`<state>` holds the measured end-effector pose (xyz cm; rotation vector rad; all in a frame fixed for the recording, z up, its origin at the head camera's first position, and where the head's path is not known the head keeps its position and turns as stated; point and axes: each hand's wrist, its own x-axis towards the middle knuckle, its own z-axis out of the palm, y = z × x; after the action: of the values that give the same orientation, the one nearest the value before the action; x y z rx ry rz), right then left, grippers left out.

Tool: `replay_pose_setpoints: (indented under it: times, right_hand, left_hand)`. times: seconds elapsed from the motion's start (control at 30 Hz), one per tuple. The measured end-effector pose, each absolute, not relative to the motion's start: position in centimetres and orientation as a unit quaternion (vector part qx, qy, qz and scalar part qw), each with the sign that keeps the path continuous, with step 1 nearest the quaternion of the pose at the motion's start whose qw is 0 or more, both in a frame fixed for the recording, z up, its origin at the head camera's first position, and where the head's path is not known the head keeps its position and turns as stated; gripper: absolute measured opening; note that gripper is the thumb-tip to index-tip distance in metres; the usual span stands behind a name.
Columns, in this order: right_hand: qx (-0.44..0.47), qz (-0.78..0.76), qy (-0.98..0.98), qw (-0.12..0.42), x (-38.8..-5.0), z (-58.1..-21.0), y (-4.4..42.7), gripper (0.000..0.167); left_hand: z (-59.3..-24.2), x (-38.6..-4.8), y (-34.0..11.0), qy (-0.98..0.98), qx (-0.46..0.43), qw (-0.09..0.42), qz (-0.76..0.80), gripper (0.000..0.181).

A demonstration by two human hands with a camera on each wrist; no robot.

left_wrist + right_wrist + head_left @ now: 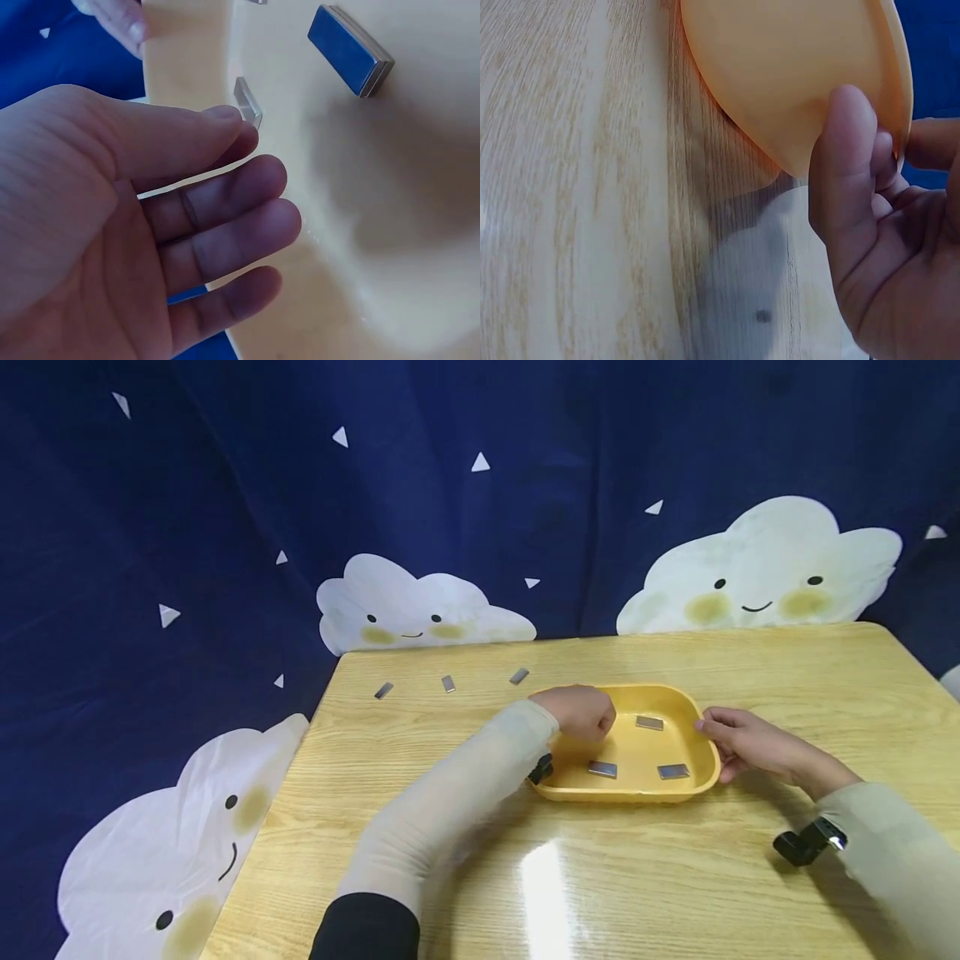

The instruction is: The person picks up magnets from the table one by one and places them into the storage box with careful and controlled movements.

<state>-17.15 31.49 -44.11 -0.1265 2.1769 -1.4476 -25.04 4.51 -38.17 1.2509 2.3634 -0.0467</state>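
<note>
A yellow plastic basin (626,794) stands on the table with three small silver rectangular blocks inside: one block (649,723) toward the back, another (602,769) at front left, the third (673,771) at front right. My left hand (581,712) hovers over the basin's left part. In the left wrist view its fingers (244,229) are loosely bent, thumb close to the index finger, and nothing shows between them. A shiny block (351,51) lies beyond the fingertips. My right hand (742,743) pinches the basin's right rim, thumb and fingers on either side of the wall (780,82).
Three more silver blocks lie spaced along the far left of the wooden table (360,760): a left one (384,691), a middle one (448,683) and a right one (519,676). A dark blue curtain (420,502) with clouds hangs behind the table.
</note>
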Motion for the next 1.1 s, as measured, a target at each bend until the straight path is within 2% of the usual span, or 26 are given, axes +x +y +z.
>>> replay_pose_setpoints:
  times: [0.13,0.27,1.1]
  right_hand:
    - [-0.048,-0.534,0.804,0.257,-17.1,-44.1,31.5,0.036]
    - [-0.05,-0.536,0.802,0.258,-17.2,-44.1,31.4,0.037]
    - [-0.067,-0.536,0.801,0.259,-17.2,-44.2,31.6,0.036]
  left_hand:
    - [-37.9,-25.1,3.7,0.862,0.457,0.219,-0.018,0.017]
    - [-37.6,-25.1,3.1,0.866,0.45,0.218,-0.01,0.014]
    - [-34.7,-24.5,-1.1,0.879,0.433,0.181,0.079,0.015]
